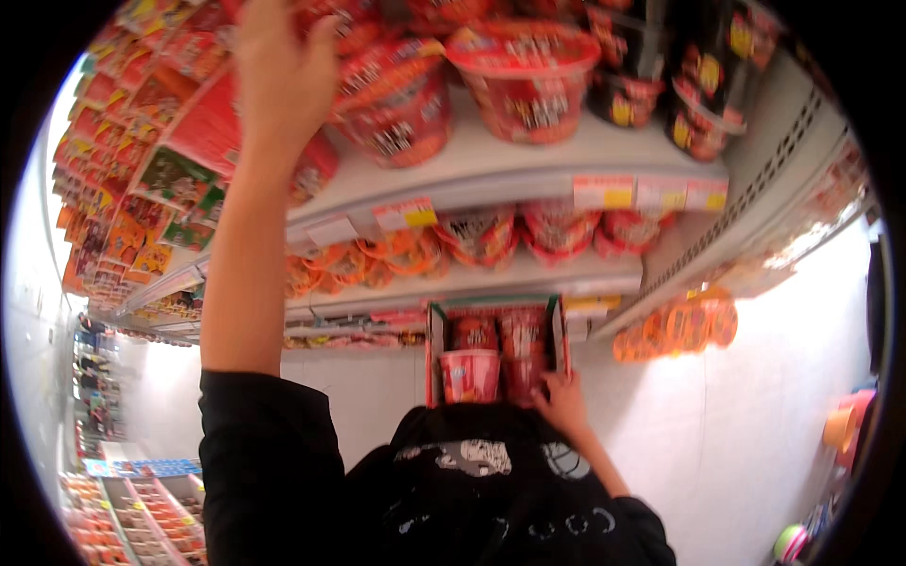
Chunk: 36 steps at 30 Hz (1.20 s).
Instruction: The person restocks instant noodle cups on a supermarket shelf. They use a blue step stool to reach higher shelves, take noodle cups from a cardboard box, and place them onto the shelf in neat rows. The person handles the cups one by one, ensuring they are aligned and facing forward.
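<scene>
My left hand (287, 74) is raised at the top left in front of red instant-noodle tubs on the upper shelf. Its thumb stands apart, but its fingers run past the top of the picture, so any hold is hidden. Nearest to it is a red tub with a foil lid (396, 106); another red tub (527, 85) stands to the right. Low before my body, an open cardboard carton (429, 354) contains several red tubs and a pinkish cup (469, 375). My right hand (563, 403) grips the carton's near right corner.
Black stacked cups (626, 95) stand at the upper shelf's right end. Price tags line the shelf edge (495, 192). Orange-lidded tubs (403, 251) sit on the lower shelf. Packets (177, 177) fill the left rack. A perforated metal upright (750, 163) and orange packs (679, 329) are at right.
</scene>
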Motion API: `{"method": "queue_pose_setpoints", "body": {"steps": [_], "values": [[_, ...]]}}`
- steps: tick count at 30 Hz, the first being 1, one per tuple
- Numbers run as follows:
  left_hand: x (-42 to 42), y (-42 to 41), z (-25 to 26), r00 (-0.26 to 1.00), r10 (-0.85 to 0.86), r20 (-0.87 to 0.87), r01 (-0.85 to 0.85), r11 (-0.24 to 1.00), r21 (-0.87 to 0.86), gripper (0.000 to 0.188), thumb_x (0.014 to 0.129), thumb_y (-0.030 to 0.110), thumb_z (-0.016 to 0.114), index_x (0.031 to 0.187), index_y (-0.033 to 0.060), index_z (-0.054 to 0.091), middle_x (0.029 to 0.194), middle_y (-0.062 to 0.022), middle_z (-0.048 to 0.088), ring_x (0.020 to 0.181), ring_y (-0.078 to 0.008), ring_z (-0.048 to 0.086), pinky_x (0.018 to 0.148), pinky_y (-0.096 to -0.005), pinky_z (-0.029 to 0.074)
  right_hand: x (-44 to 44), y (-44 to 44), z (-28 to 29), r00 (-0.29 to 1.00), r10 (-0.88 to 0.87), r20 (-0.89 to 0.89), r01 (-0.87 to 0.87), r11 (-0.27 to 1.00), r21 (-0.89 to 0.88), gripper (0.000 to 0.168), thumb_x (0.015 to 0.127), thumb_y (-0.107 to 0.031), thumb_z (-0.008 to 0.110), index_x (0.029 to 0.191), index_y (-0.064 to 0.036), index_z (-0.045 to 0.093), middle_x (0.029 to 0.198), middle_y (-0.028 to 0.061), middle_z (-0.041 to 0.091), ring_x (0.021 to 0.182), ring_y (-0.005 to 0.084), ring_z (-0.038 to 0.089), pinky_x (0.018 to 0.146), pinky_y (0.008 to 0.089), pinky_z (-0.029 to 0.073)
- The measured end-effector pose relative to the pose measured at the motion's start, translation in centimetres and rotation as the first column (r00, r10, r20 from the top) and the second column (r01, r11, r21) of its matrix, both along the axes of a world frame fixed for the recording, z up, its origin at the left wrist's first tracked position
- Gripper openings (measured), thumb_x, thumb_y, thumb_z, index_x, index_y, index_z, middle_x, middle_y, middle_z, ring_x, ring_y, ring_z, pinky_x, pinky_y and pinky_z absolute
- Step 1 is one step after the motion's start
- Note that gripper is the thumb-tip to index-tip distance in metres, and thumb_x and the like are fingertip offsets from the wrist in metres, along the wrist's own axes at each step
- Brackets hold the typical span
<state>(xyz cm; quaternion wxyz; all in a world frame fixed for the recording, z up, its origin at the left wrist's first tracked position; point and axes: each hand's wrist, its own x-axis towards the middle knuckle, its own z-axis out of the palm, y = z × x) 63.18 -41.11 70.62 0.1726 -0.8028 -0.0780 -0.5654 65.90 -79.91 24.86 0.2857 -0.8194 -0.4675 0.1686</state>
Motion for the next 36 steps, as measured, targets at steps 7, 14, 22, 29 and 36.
{"method": "queue_pose_setpoints", "body": {"steps": [7, 14, 22, 29, 36], "values": [[-11.9, -12.7, -20.5, 0.719, -0.592, -0.364, 0.287, 0.730, -0.621, 0.026, 0.080, 0.004, 0.073, 0.106, 0.0056, 0.067, 0.099, -0.0128, 0.070, 0.088, -0.0323, 0.067, 0.079, -0.0418, 0.053, -0.5, 0.3, 1.0, 0.999, -0.019, 0.044, 0.015, 0.996, 0.087, 0.032, 0.087, -0.027, 0.071, 0.108, -0.003, 0.066, 0.110, 0.0160, 0.066, 0.117, 0.0465, 0.052, 0.104, 0.0517, 0.045], [-14.6, -12.8, -42.2, 0.658, -0.507, -0.557, -0.396, 0.396, -0.828, 0.038, 0.095, 0.032, 0.066, 0.117, 0.0012, 0.068, 0.113, -0.0200, 0.070, 0.109, -0.0405, 0.064, 0.092, -0.0445, 0.052, -0.5, 0.9, 1.3, 0.997, -0.013, 0.077, 0.008, 0.997, 0.071, 0.027, 0.085, -0.025, 0.072, 0.103, -0.004, 0.067, 0.107, 0.0143, 0.066, 0.114, 0.0450, 0.053, 0.103, 0.0505, 0.045], [-11.2, -13.0, -42.9, 0.514, -0.589, -0.624, -0.588, 0.288, -0.756, 0.042, 0.094, 0.043, 0.066, 0.099, 0.0013, 0.075, 0.091, -0.0229, 0.072, 0.089, -0.0392, 0.070, 0.079, -0.0443, 0.056, -0.4, 0.7, 0.9, 0.991, 0.007, 0.132, -0.018, 0.996, 0.085, 0.026, 0.085, -0.024, 0.071, 0.101, -0.005, 0.069, 0.105, 0.0134, 0.067, 0.111, 0.0431, 0.055, 0.102, 0.0496, 0.045], [-11.6, -11.7, -47.3, 0.455, -0.845, -0.282, -0.544, -0.013, -0.839, 0.048, 0.094, 0.046, 0.067, 0.123, 0.0078, 0.071, 0.113, -0.0183, 0.073, 0.108, -0.0304, 0.070, 0.093, -0.0393, 0.053, -0.6, 0.3, 1.2, 0.995, -0.024, 0.097, 0.016, 0.996, 0.089, 0.028, 0.084, -0.026, 0.072, 0.103, -0.005, 0.069, 0.107, 0.0131, 0.067, 0.113, 0.0430, 0.054, 0.099, 0.0492, 0.048], [-12.2, -10.9, -44.7, 0.436, -0.867, -0.241, -0.522, -0.025, -0.853, 0.040, 0.096, 0.031, 0.067, 0.128, 0.0068, 0.068, 0.115, -0.0147, 0.074, 0.105, -0.0250, 0.071, 0.091, -0.0330, 0.052, -0.3, 0.2, 0.5, 0.991, 0.001, 0.134, -0.014, 0.996, 0.092, 0.029, 0.084, -0.026, 0.071, 0.105, -0.005, 0.069, 0.105, 0.0140, 0.066, 0.112, 0.0438, 0.054, 0.096, 0.0499, 0.050]]}}
